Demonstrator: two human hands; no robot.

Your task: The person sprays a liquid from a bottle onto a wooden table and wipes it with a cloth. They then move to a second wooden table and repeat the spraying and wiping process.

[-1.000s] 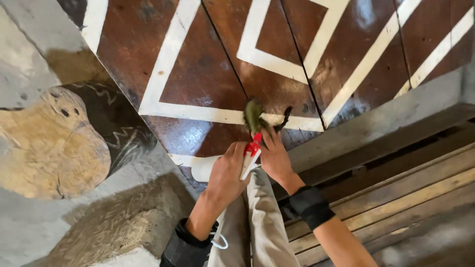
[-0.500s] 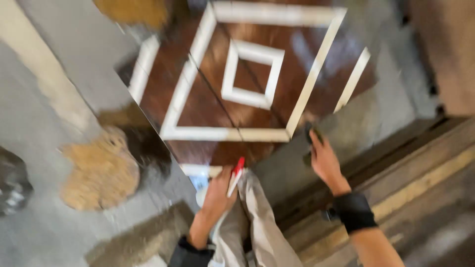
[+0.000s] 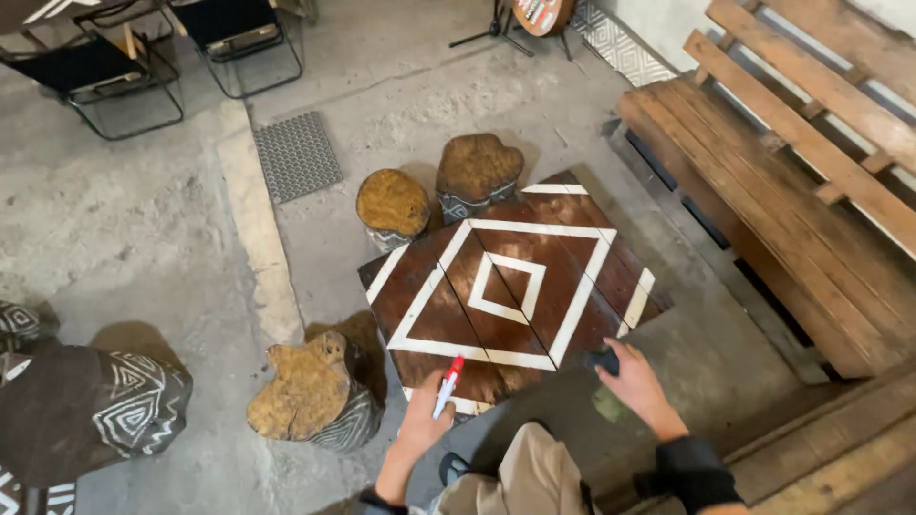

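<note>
Left hand is curled shut around a red and white spray bottle, whose red top points up and away over the near edge of the low surface. Right hand is closed loosely about a small dark cloth, which shows just beyond the fingers at the near right corner of that surface; how much of the cloth is wadded inside the palm cannot be told. A black cuff wraps the right wrist, and a pale trouser leg shows between the two arms at the near edge of the view.

That surface is a dark brown wooden top made of planks and painted with nested white diamonds and stripes, standing on a grey concrete floor. Two stump stools stand side by side at its far edge, their sides painted in black and white patterns, and a third stump stool stands just beside its near left corner. To the right runs a long bench of wooden slats. At the far left, a grey patterned mat lies on the floor, with black folding chairs beyond it. A large dark painted block fills the near left corner.
</note>
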